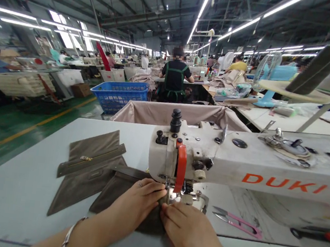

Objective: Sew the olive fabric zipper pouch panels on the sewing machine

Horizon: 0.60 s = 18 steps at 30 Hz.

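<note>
A dark brown fabric piece (pixel 151 224) lies under the head of a white sewing machine (pixel 223 158), its far part spreading left across the table. My left hand (pixel 139 202) rests on it with the fingers together, their tips pressing the cloth beside the needle area. Close by, my right hand (pixel 189 228) has its fingers bent and pinches the near edge of the same cloth. The needle and presser foot are mostly hidden behind my fingers and an orange guard (pixel 181 167). Left of my hands lies another brown fabric piece (pixel 68 196) with a zipper strip (pixel 94 159) across it.
Pink thread snips (pixel 239 223) lie right of the needle area, near a red-and-black tool (pixel 316 236). Behind the machine is a fabric-lined bin (pixel 166 113), with a blue basket (pixel 120 94) to its left. Thread cones (pixel 319 68) stand at right. A person (pixel 175 74) sits ahead.
</note>
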### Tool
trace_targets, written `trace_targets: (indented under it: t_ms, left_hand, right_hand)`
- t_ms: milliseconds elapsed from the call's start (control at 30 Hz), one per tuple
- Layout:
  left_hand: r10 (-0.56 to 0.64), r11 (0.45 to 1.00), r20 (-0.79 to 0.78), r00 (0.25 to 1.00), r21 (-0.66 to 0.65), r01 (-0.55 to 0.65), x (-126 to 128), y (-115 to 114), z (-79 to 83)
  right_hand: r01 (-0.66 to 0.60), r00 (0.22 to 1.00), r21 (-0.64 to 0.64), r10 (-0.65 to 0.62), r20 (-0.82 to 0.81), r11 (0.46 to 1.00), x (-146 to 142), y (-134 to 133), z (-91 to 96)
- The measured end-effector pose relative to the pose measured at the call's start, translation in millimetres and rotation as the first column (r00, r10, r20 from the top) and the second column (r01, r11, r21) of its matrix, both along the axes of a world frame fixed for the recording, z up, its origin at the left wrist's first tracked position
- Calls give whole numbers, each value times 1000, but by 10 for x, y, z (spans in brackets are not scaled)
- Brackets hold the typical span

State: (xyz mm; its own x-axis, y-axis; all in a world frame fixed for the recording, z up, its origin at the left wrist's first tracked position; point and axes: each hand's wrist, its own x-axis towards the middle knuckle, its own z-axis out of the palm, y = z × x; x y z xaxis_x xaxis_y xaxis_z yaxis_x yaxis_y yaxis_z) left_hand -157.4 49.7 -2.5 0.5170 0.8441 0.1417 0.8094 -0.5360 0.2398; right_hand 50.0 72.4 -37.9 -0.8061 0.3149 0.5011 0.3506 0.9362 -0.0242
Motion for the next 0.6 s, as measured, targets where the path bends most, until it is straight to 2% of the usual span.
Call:
trace_targets:
  t_ms: [267, 467, 600]
  left_hand:
    - [27, 1000, 49, 998, -15, -27, 3, -15, -15]
    - [12, 1000, -10, 1000, 12, -12, 14, -30, 5]
    - [40, 998, -71, 997, 54, -36, 34, -66, -27]
  right_hand:
    - [0, 999, -36, -1, -39, 999, 34, -24, -11]
    - [-9, 1000, -11, 9, -5, 1000, 31, -38, -17]
    - [-22, 999, -23, 21, -46, 1000, 30, -28, -34]
